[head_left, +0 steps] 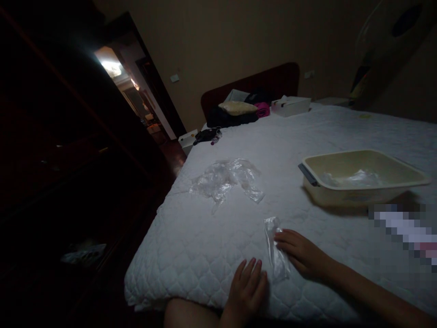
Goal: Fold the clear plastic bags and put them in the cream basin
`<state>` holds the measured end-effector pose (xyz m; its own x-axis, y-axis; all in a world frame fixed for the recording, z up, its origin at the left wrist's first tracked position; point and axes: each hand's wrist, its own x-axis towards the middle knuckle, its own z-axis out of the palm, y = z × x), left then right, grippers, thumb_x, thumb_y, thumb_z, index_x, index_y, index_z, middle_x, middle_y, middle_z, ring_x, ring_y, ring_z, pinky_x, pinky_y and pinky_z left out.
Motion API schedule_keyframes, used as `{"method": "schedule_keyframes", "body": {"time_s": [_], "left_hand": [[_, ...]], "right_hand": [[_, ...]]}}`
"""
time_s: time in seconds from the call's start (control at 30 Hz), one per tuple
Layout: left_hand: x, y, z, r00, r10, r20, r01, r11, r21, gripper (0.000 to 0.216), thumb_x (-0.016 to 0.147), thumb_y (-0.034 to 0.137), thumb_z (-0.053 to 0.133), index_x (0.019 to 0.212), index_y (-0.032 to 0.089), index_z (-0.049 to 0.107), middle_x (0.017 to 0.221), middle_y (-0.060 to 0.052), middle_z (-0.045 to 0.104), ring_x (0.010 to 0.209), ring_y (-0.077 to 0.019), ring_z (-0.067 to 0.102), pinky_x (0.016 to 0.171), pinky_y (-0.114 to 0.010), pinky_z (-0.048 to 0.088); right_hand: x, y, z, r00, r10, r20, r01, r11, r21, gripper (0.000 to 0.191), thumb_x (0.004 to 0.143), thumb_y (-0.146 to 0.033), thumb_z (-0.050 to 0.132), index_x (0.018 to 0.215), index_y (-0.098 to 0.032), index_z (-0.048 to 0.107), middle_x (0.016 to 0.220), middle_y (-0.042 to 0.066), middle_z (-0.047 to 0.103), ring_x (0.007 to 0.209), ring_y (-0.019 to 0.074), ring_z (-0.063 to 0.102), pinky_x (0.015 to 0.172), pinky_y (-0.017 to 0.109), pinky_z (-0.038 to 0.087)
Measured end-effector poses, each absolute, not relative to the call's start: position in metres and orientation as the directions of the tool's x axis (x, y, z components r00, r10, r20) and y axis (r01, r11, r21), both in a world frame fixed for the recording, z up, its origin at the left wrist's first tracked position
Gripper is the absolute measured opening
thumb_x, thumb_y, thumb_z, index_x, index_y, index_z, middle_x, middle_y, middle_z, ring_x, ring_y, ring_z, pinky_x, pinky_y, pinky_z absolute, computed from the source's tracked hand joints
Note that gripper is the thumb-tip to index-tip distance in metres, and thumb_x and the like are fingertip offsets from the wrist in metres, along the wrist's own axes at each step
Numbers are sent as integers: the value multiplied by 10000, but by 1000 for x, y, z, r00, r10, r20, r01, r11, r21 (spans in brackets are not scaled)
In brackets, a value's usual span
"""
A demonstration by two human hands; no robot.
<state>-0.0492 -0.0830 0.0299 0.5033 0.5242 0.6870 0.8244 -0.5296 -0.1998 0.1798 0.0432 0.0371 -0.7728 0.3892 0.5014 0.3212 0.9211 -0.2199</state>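
A small clear plastic bag (276,248) lies flat on the white quilted mattress (191,246) near its front edge. My right hand (300,253) rests palm down with its fingers stretched out, the fingertips touching the bag's right side. My left hand (247,291) lies flat on the mattress just left of the bag's lower end, fingers extended, holding nothing. A crumpled heap of clear plastic bags (227,180) sits farther up the mattress, apart from both hands.
A cream plastic basin (362,175) with clear plastic inside stands on the bed at the right. By the headboard lie dark clothes (232,117), a pink item (262,109) and a white box (292,106). Dark floor and furniture lie left; a lit doorway (112,68) is behind.
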Motion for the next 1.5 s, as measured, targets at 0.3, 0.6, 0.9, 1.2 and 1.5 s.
{"method": "schedule_keyframes", "body": {"time_s": [0.3,0.6,0.9,1.2,1.5], "left_hand": [[-32,-24,37,545,539,643,774,-618,-138,226,900,128,396,1024,114,585,1075,-105,639,1047,-204,570,843,-352,504],[-25,-22,31,459,592,662,760,-648,52,205,896,155,435,1034,147,586,962,-85,674,905,-189,628,762,-339,542],[-29,-20,28,369,676,638,751,-622,224,199,893,182,451,1018,168,605,931,-65,682,948,-187,608,787,-347,523],[-20,-24,34,211,813,543,741,-495,454,144,845,225,492,912,174,610,878,-58,651,876,-176,579,801,-339,482],[-1,-18,31,-114,896,429,780,-187,598,199,863,256,454,772,173,610,713,-44,602,697,-171,553,657,-308,464]], "right_hand": [[186,49,28,-749,346,565,255,938,-236,301,836,-119,447,1098,-203,570,1168,92,611,1146,196,508,930,413,446],[201,36,24,-752,271,601,313,949,-37,379,861,-112,455,1225,-207,504,1121,82,640,1041,175,582,866,356,502],[190,34,31,-707,427,564,352,904,-243,284,876,-156,450,1119,-223,581,990,56,679,901,153,626,780,315,529],[186,30,25,-592,705,391,493,700,-516,201,857,-225,459,985,-209,614,924,61,682,859,187,631,768,339,521],[162,29,30,-318,895,311,611,445,-655,196,869,-360,438,897,-225,578,765,24,679,684,182,640,630,307,513]]}}
